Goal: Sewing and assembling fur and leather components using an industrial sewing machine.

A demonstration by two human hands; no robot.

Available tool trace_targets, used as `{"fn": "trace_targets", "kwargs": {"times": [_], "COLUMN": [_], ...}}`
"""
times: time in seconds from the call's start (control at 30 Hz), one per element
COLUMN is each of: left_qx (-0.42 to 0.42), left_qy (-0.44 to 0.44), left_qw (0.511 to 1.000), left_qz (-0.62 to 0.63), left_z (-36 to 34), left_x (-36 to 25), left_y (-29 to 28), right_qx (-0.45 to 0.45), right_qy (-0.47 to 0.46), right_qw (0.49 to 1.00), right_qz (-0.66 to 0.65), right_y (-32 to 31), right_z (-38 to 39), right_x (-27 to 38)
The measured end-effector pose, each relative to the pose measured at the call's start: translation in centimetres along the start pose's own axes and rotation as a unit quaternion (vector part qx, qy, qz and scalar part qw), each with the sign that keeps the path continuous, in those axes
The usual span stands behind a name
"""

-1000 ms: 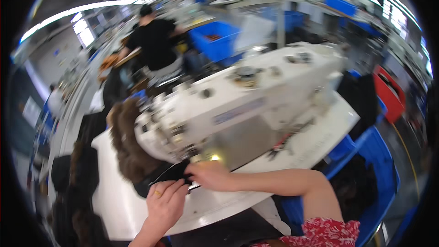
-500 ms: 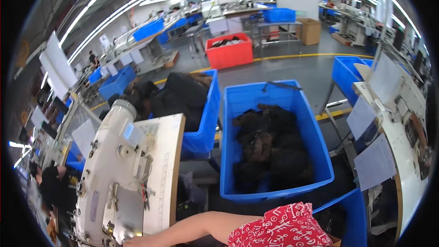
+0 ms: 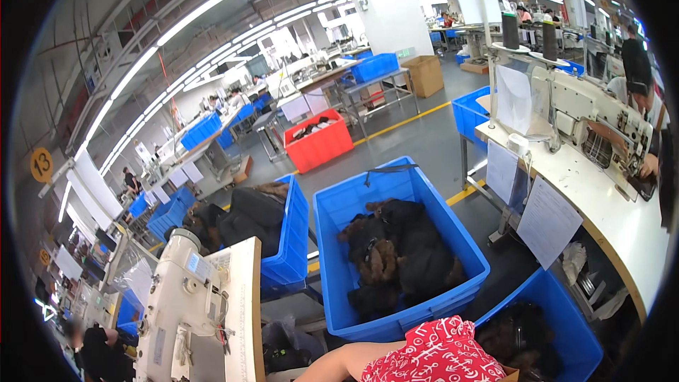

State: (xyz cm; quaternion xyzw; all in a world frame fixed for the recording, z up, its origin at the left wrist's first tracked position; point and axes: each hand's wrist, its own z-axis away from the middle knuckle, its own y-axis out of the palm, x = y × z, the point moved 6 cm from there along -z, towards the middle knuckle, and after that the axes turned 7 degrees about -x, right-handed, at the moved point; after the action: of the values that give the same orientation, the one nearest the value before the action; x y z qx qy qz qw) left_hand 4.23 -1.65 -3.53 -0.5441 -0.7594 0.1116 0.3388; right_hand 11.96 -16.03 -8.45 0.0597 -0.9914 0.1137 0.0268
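Note:
Neither of my hands shows now. My bare right forearm [image 3: 339, 364] comes out of a red, white-patterned sleeve [image 3: 431, 354] at the lower edge and runs left, out of the picture. Nearest to it on the left stands a white sewing machine [image 3: 166, 304] with a small lit display [image 3: 193, 262]. A pale wooden table edge [image 3: 249, 297] lies beside the machine. Past my arm sits a large blue bin [image 3: 453, 269] holding black and brown fuzzy pieces [image 3: 403, 255].
More dark pieces fill a blue bin [image 3: 298, 223] behind the machine and another blue bin [image 3: 576, 311] close to my right. A red bin [image 3: 318, 148] stands on the floor farther off. At right, a person's hand [image 3: 649, 165] is at another sewing machine [image 3: 601, 110].
The view has turned right and tilted, bringing the right-hand sewing machine and table further in. My right hand, at the machine's base before, has dropped out below the lower edge.

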Motion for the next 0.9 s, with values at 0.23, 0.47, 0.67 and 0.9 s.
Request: {"fn": "trace_targets", "kwargs": {"times": [0.23,0.47,0.67,0.9], "left_qx": [-0.034,-0.446,-0.009,-0.012], "left_qy": [0.0,0.25,-0.016,-0.011], "left_qw": [0.999,0.859,1.0,1.0], "left_qz": [0.017,-0.03,0.021,0.02], "left_z": [0.1,2.2,0.3,0.9], "left_x": [0.1,1.8,0.1,0.3], "left_y": [-0.9,2.9,-0.8,0.6], "right_qx": [0.048,0.022,0.005,0.051], "right_qy": [-0.034,-0.067,-0.084,-0.051], "right_qw": [0.997,0.994,0.992,0.995], "right_qz": [0.049,0.084,0.094,0.072], "right_y": [1.6,1.1,0.8,1.4], "right_z": [0.6,0.6,0.7,1.2], "right_x": [0.0,0.2,0.6,0.1]}}
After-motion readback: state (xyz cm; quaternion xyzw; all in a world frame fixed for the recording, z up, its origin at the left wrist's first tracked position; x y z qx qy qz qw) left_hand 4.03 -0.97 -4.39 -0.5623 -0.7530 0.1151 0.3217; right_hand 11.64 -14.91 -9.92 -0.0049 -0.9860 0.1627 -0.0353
